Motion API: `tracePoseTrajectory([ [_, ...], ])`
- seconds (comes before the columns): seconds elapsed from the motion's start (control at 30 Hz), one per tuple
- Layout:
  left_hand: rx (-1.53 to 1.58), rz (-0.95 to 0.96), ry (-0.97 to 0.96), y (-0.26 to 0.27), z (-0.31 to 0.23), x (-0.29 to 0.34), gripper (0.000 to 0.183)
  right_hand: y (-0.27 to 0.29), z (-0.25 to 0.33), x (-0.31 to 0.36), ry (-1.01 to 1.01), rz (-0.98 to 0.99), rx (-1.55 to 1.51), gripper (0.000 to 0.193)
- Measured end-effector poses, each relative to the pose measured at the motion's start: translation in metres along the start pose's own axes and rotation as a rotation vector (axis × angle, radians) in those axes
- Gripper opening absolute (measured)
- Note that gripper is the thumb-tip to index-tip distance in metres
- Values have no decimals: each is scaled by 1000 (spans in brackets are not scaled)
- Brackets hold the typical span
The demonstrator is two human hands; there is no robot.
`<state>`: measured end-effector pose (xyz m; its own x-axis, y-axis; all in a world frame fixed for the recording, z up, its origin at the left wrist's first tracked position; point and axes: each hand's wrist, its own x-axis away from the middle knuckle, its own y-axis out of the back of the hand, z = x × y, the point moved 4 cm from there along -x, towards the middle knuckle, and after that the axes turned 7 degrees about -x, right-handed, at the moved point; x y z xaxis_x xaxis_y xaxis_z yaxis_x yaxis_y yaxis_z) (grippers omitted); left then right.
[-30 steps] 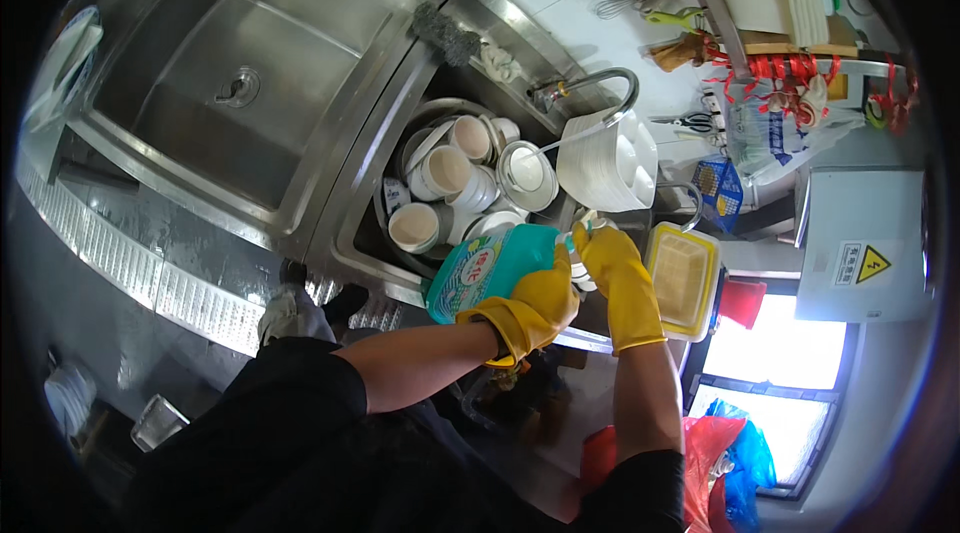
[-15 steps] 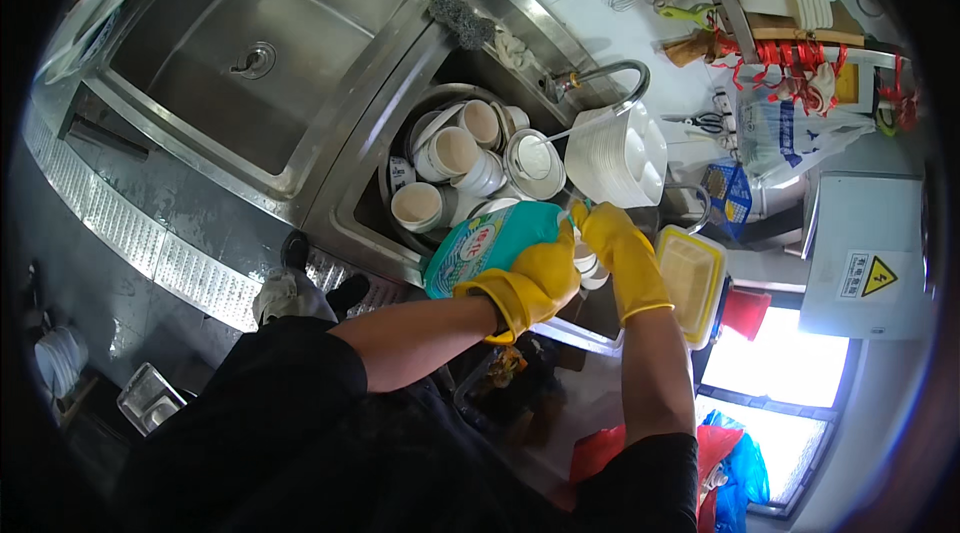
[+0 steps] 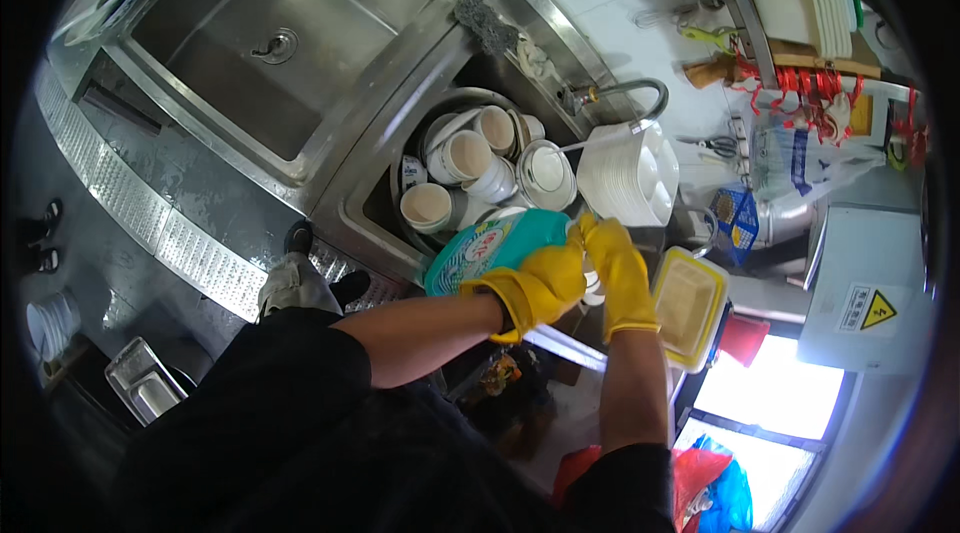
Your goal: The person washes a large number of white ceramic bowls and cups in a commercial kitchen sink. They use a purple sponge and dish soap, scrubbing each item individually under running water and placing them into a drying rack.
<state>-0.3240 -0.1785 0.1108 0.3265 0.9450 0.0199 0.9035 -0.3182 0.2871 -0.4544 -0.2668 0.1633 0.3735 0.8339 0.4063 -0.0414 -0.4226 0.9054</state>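
A teal detergent jug [image 3: 500, 245] with a printed label lies tilted in front of me, its mouth end toward the right. My left hand [image 3: 545, 283], in a yellow rubber glove, is closed round its handle side. My right hand [image 3: 615, 268], gloved the same way, has its fingers closed at the mouth end, touching the left glove. Its fingertips and the mouth itself are hidden between the gloves. Just beyond the jug, a round tub in the sink [image 3: 350, 223] holds white cups [image 3: 465, 155] and bowls [image 3: 547, 176].
Stacked white divided trays [image 3: 625, 173] stand beside a curved faucet [image 3: 640, 85]. A yellow-rimmed container [image 3: 690, 308] sits to the right. Another sink basin [image 3: 240, 83] is at the far left. A grey scrubber [image 3: 485, 21] lies on the divider. Someone's feet [image 3: 45, 233] show at the left.
The view has shifted a little. My right hand has drawn in against my left at the jug's mouth, its forearm now more upright. Another person's feet have come into view at the left.
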Motion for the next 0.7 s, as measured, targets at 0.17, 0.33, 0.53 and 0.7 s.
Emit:
tracePoseTrajectory([
  [0.17, 45, -32, -12, 0, -13, 5, 76, 28, 0, 31, 7, 110, 22, 67],
  [0.33, 5, 113, 97, 23, -17, -3, 72, 28, 18, 13, 23, 141, 4, 75],
  [0.53, 35, -21, -49, 7, -11, 6, 74, -18, -20, 3, -169, -13, -350, 60],
  [0.7, -11, 17, -24, 15, -20, 6, 73, 6, -26, 6, 217, 64, -33, 62],
])
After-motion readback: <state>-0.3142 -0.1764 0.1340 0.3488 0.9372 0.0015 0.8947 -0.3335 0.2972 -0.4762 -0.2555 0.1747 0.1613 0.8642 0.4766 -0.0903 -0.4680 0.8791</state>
